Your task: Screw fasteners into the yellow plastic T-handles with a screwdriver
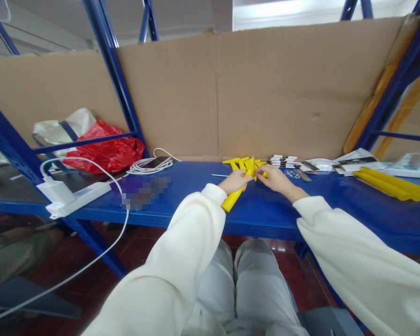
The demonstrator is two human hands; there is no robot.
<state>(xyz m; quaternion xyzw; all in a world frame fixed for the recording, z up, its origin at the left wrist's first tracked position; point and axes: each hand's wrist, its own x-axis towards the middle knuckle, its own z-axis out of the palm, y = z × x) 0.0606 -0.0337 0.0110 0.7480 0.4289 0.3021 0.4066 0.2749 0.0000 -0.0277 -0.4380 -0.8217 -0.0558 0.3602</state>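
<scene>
My left hand (234,180) is closed round a yellow plastic handle-shaped piece (233,198) that slants down toward me over the blue shelf (196,196). My right hand (273,177) pinches the top end of the same piece, fingers together. Just behind both hands lies a small heap of similar yellow pieces (241,163). Both arms wear white sleeves.
A stack of small black-and-white cards (283,161) and printed sheets (357,162) lie to the right, with long yellow pieces (392,184) beyond. To the left are a coiled white cable (150,165), a white power strip (73,196) and a red bag (105,151). A cardboard wall (266,93) backs the shelf.
</scene>
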